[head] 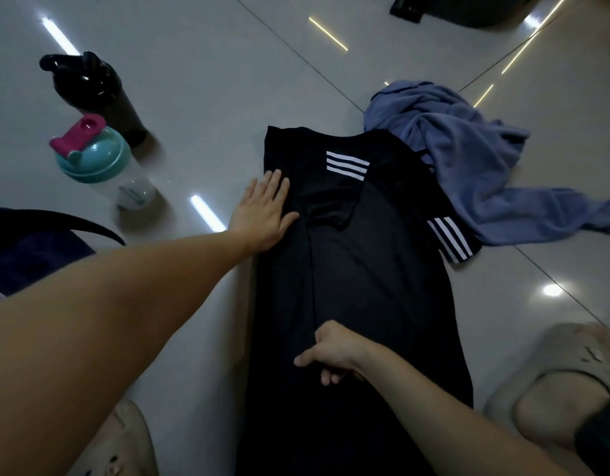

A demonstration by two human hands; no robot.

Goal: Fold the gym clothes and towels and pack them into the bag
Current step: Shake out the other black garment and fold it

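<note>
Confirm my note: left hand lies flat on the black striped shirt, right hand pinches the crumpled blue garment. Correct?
Not quite. In the head view the right hand pinches a fold of the black striped shirt, not the blue garment, which no hand touches. The left hand does lie flat on the shirt.

dark bag [468, 8] cut off, shirt hem [331, 441] cropped

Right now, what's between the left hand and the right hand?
Only the black shirt: its folded-over edge runs from the left hand to the right hand, with nothing on it. Head view.
</note>
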